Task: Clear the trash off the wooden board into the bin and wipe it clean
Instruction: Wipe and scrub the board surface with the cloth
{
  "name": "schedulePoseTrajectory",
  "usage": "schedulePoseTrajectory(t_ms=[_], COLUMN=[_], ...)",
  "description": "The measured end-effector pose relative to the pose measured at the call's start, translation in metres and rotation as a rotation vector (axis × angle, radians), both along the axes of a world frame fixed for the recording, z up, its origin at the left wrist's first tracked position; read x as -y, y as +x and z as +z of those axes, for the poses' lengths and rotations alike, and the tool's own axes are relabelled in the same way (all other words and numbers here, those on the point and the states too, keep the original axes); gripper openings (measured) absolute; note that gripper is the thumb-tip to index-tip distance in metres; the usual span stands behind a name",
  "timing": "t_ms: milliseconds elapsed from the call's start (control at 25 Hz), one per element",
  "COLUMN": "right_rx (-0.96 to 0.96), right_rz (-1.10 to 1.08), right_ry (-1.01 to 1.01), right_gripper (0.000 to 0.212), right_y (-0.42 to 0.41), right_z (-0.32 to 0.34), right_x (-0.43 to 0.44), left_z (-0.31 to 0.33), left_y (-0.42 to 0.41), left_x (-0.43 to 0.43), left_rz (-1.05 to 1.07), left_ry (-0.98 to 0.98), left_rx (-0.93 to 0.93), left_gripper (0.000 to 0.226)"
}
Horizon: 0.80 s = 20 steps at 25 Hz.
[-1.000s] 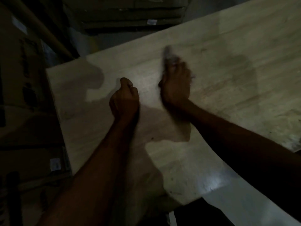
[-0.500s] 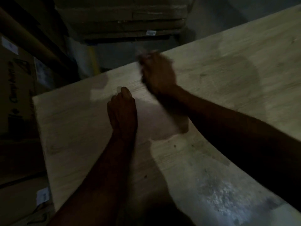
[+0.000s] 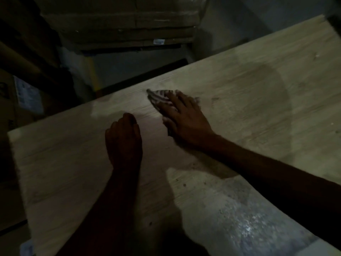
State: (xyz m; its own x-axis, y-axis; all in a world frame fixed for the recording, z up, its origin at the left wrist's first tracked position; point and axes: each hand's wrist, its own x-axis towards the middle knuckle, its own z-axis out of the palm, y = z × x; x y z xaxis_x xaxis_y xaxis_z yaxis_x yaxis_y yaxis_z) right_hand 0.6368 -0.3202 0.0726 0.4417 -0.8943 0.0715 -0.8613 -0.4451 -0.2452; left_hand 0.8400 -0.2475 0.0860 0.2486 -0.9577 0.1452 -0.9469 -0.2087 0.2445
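Observation:
A pale wooden board (image 3: 249,100) fills most of the dim view. My right hand (image 3: 184,117) lies flat on a striped cloth (image 3: 157,97) near the board's far edge, fingers spread over it, pressing it to the wood. The cloth's tip sticks out past the fingertips to the upper left. My left hand (image 3: 124,141) rests on the board as a closed fist, a little to the left of the right hand and nearer to me. It holds nothing that I can see. Small dark specks (image 3: 184,185) lie on the board near my right forearm.
Stacked cardboard boxes (image 3: 120,24) stand beyond the board's far edge. More boxes with a white label (image 3: 27,93) are on the left. A grey floor gap (image 3: 129,67) lies between board and boxes. The board's near right part (image 3: 249,228) looks scuffed and shiny.
My right hand with the cloth swept left towards the far edge, then came back right and flattened out. The left fist stayed on the board. The view shifted slightly.

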Motion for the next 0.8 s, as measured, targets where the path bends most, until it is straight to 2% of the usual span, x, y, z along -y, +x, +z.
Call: schedulePoseTrajectory(t_ms=[40, 80, 160, 200, 240, 320, 360, 400, 440, 480, 520, 560, 600, 680, 720, 760, 800], right_rx=[0.012, 0.023, 0.026, 0.035, 0.036, 0.016, 0.000, -0.010, -0.010, 0.032, 0.052, 0.075, 0.078, 0.031, 0.037, 0.027, 0.050], right_rz=[0.046, -0.105, -0.705, -0.778, -0.646, -0.027, 0.130, 0.124, -0.091, -0.452, -0.665, -0.692, -0.556, 0.035, 0.161, 0.145, -0.099], right_ry=[-0.017, -0.051, -0.045, -0.010, 0.012, 0.041, 0.030, 0.012, -0.001, -0.008, -0.018, -0.015, -0.004, 0.003, 0.002, -0.001, -0.010], right_gripper=[0.057, 0.057, 0.061, 0.063, 0.064, 0.064, 0.062, 0.062, 0.062, 0.062, 0.062, 0.062, 0.062, 0.061, 0.061, 0.061, 0.061], right_y=[-0.014, -0.035, -0.065, -0.060, -0.045, -0.009, -0.014, -0.028, -0.048, -0.064, -0.068, -0.061, -0.044, -0.014, -0.015, -0.025, -0.037], right_z=[0.002, 0.005, 0.013, 0.018, 0.017, 0.009, 0.008, 0.011, 0.013, 0.021, 0.024, 0.026, 0.022, 0.015, 0.016, 0.020, 0.020], right_x=[0.002, 0.020, 0.041, 0.027, 0.000, -0.080, -0.092, -0.088, -0.067, -0.051, -0.054, -0.069, -0.102, -0.168, -0.176, -0.163, -0.138], left_z=[0.000, 0.001, 0.002, 0.002, 0.000, -0.007, -0.013, -0.016, -0.017, -0.016, -0.012, -0.009, -0.005, -0.002, -0.003, -0.005, -0.007], left_y=[0.000, -0.001, -0.001, 0.000, 0.001, 0.003, 0.007, 0.008, 0.008, 0.008, 0.005, 0.000, -0.010, -0.036, -0.046, -0.052, -0.052], left_x=[-0.001, -0.002, 0.001, 0.003, 0.003, 0.000, 0.000, 0.000, 0.002, 0.005, 0.003, -0.004, -0.020, -0.065, -0.084, -0.098, -0.104], left_rz=[0.005, 0.019, 0.034, 0.030, 0.020, -0.005, -0.023, -0.039, -0.035, -0.005, 0.020, 0.030, 0.030, -0.036, -0.081, -0.108, -0.103], left_ry=[-0.002, -0.006, -0.009, -0.014, -0.027, -0.078, -0.114, -0.127, -0.100, -0.063, -0.039, -0.032, -0.037, -0.038, -0.030, -0.024, -0.025], left_rx=[0.001, 0.001, -0.010, -0.023, 0.000, 0.138, 0.169, 0.151, 0.098, 0.042, 0.010, 0.006, 0.027, 0.103, 0.121, 0.120, 0.110], left_gripper=[0.014, 0.012, 0.010, 0.010, 0.011, 0.011, 0.011, 0.013, 0.016, 0.018, 0.019, 0.019, 0.018, 0.017, 0.017, 0.017, 0.017])
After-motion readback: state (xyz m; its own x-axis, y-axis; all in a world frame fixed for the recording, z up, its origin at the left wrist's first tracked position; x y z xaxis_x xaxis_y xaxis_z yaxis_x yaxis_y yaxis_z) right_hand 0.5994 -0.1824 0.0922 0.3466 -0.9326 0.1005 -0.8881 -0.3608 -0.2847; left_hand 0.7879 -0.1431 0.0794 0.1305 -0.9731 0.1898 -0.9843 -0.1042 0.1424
